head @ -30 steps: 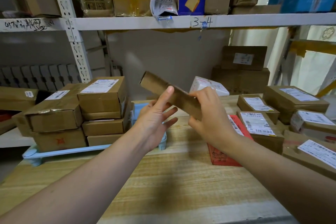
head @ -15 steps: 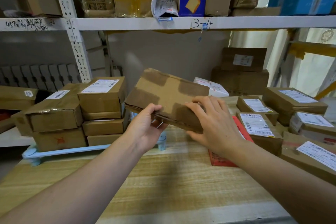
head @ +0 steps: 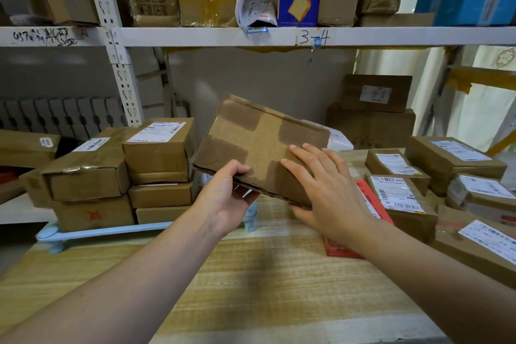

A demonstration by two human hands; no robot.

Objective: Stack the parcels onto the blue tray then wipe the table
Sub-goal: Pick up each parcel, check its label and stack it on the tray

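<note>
Held parcel: a flat cardboard parcel with darker brown tape bands on its top, up in the air and tilted, near edge lower, hanging over the gap between the tray stack and the table.
Left hand: the left hand grips the parcel's near-left edge, thumb on top, fingers curled underneath where they can't be seen.
Right hand: the right hand lies on the near-right corner with fingers spread over the top and the thumb tucked under the edge, so it's clamping that corner too.
Blue tray: the pale blue tray is mostly buried, only its front rim and a foot or two show.
Stack: brown boxes already sit two and three high on it, labels up; the back rows are hidden.
Table: the wooden table has more labelled parcels crowded along the right, some cut off by the frame edge.
Red thing: a flat red packet lies half under the right forearm, print unreadable.
White parcel: a white parcel peeks out behind the held one.
</note>
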